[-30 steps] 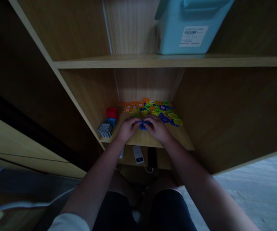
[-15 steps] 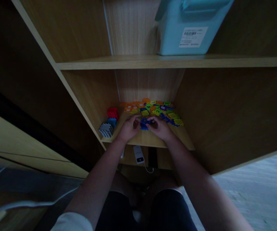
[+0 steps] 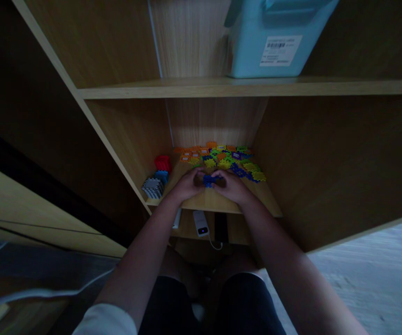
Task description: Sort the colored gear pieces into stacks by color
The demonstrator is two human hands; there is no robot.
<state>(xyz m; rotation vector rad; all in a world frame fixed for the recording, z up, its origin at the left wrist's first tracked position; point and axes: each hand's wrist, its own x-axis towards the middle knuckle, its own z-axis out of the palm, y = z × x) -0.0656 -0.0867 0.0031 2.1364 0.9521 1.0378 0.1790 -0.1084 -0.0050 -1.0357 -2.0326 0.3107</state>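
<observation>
Both my hands meet over a low wooden shelf (image 3: pixel 257 200). My left hand (image 3: pixel 186 184) and my right hand (image 3: pixel 232 185) are each closed around a small cluster of blue interlocking plastic pieces (image 3: pixel 209 179) held between them. Behind the hands lies a spread of loose orange, yellow, green and blue puzzle pieces (image 3: pixel 222 159) at the back of the shelf.
Three built cubes stand at the shelf's left: red (image 3: pixel 162 163), blue (image 3: pixel 161 176) and grey-white (image 3: pixel 152 187). A light blue bin (image 3: pixel 274 37) with a label sits on the shelf above. A white device with a cable (image 3: pixel 201 223) lies on the ledge below.
The hands have stayed in place on the shelf, turning the blue pieces slightly between the fingers. The camera view shifted a little.
</observation>
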